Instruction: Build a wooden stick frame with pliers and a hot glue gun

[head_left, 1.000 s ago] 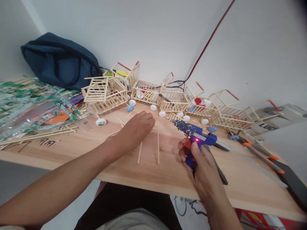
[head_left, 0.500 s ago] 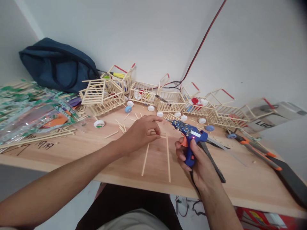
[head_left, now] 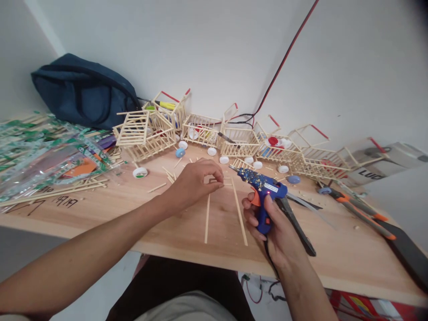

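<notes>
My right hand (head_left: 272, 220) is wrapped round a blue glue gun (head_left: 264, 183) with an orange trigger and a small red light glowing. Its nozzle points left, towards my other hand. My left hand (head_left: 197, 178) is closed in a pinch on a short wooden stick (head_left: 228, 182), mostly hidden by the fingers. That stick lies across the far ends of two long wooden sticks, a left one (head_left: 207, 218) and a right one (head_left: 239, 211), which run towards the table's front edge. Whether the pieces are glued together cannot be seen.
Several small stick carts (head_left: 239, 140) with bottle-cap wheels line the wall. Left are plastic wrappers (head_left: 56, 160) and a dark blue bag (head_left: 87, 91). Beside the glue gun lies a black-handled tool (head_left: 297, 227); farther right are orange-handled pliers (head_left: 364, 211). Loose short sticks (head_left: 157, 187) lie left.
The long sticks have swung, their near ends shifting right. My left index finger has curled in from pointing outward to a pinch. The glue gun has hardly moved.
</notes>
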The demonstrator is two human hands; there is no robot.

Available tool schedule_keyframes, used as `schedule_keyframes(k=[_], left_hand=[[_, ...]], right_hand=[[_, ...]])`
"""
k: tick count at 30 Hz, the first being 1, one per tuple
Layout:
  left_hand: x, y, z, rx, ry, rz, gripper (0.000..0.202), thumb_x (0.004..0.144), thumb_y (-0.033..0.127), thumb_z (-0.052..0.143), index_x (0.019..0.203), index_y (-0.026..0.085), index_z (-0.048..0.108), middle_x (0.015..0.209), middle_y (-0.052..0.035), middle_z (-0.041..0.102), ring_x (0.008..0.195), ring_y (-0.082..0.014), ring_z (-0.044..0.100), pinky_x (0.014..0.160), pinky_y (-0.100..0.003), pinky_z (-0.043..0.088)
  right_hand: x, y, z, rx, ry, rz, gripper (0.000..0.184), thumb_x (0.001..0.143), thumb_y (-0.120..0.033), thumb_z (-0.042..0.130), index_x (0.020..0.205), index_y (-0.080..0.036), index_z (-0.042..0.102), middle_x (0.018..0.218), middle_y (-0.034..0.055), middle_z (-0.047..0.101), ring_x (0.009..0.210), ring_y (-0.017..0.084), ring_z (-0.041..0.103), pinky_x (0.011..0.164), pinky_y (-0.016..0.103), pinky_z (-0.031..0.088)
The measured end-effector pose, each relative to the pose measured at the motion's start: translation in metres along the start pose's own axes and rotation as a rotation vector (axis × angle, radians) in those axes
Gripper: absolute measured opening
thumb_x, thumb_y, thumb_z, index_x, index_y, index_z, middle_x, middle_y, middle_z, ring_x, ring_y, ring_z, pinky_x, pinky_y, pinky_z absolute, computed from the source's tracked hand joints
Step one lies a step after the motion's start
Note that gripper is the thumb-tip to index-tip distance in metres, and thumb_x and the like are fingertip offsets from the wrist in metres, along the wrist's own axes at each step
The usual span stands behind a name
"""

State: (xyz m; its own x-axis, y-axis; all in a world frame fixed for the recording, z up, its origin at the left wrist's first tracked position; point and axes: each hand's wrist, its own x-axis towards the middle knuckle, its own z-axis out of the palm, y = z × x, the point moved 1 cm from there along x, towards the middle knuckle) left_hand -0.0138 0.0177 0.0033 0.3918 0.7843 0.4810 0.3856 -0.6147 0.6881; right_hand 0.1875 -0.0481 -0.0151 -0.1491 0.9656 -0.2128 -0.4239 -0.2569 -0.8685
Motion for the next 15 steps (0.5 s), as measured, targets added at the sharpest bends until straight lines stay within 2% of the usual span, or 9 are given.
schedule_keyframes(k=[3, 5, 7, 9, 12, 15], left_hand=[[-0.001, -0.004, 0.001, 0.022, -0.025, -0.089, 0.005, 0.076, 0.014, 0.066, 0.073, 0.017, 0.065, 0.091, -0.0035, 0.070, 0.091, -0.0173, 0.062, 0.087, -0.034, 0.044], [-0.002, -0.007, 0.000, 0.075, -0.035, -0.142, 0.005, 0.075, 0.013, 0.066, 0.072, 0.017, 0.065, 0.107, -0.0070, 0.069, 0.105, -0.0209, 0.059, 0.095, -0.039, 0.041], [-0.002, -0.008, -0.001, 0.142, -0.043, -0.144, 0.005, 0.074, 0.013, 0.067, 0.070, 0.016, 0.066, 0.124, -0.0095, 0.062, 0.118, -0.0242, 0.053, 0.102, -0.042, 0.036], [-0.002, -0.009, -0.004, 0.191, -0.050, -0.109, 0.005, 0.074, 0.013, 0.067, 0.070, 0.016, 0.065, 0.130, -0.0097, 0.058, 0.121, -0.0247, 0.050, 0.102, -0.043, 0.035], [-0.001, -0.010, -0.008, 0.240, -0.077, -0.067, 0.006, 0.076, 0.012, 0.066, 0.072, 0.016, 0.064, 0.108, -0.0065, 0.067, 0.104, -0.0210, 0.057, 0.092, -0.037, 0.041], [0.000, -0.011, -0.011, 0.314, -0.116, -0.067, 0.006, 0.078, 0.012, 0.064, 0.074, 0.016, 0.063, 0.080, -0.0021, 0.066, 0.086, -0.0181, 0.056, 0.078, -0.032, 0.042]], right_hand=[[0.000, -0.003, -0.003, -0.017, 0.022, -0.055, 0.029, 0.082, -0.045, 0.062, 0.091, -0.018, 0.061, 0.081, 0.0021, 0.053, 0.054, 0.006, 0.042, 0.032, 0.012, 0.026], [0.000, -0.004, -0.006, -0.026, 0.036, -0.078, 0.028, 0.082, -0.045, 0.063, 0.092, -0.018, 0.060, 0.082, 0.0021, 0.054, 0.054, 0.006, 0.043, 0.032, 0.011, 0.027], [0.001, -0.005, -0.008, -0.030, 0.048, -0.086, 0.029, 0.081, -0.045, 0.064, 0.092, -0.019, 0.060, 0.082, 0.0020, 0.055, 0.054, 0.006, 0.044, 0.032, 0.011, 0.027], [0.001, -0.005, -0.009, -0.042, 0.064, -0.092, 0.031, 0.080, -0.047, 0.065, 0.093, -0.019, 0.059, 0.083, 0.0020, 0.055, 0.054, 0.006, 0.044, 0.032, 0.011, 0.027], [0.001, -0.005, -0.010, -0.079, 0.087, -0.119, 0.032, 0.080, -0.047, 0.065, 0.094, -0.019, 0.059, 0.083, 0.0020, 0.056, 0.054, 0.006, 0.045, 0.032, 0.012, 0.026], [0.000, -0.005, -0.009, -0.180, 0.108, -0.180, 0.032, 0.082, -0.048, 0.062, 0.094, -0.019, 0.058, 0.086, 0.0029, 0.057, 0.055, 0.006, 0.046, 0.033, 0.013, 0.025]])
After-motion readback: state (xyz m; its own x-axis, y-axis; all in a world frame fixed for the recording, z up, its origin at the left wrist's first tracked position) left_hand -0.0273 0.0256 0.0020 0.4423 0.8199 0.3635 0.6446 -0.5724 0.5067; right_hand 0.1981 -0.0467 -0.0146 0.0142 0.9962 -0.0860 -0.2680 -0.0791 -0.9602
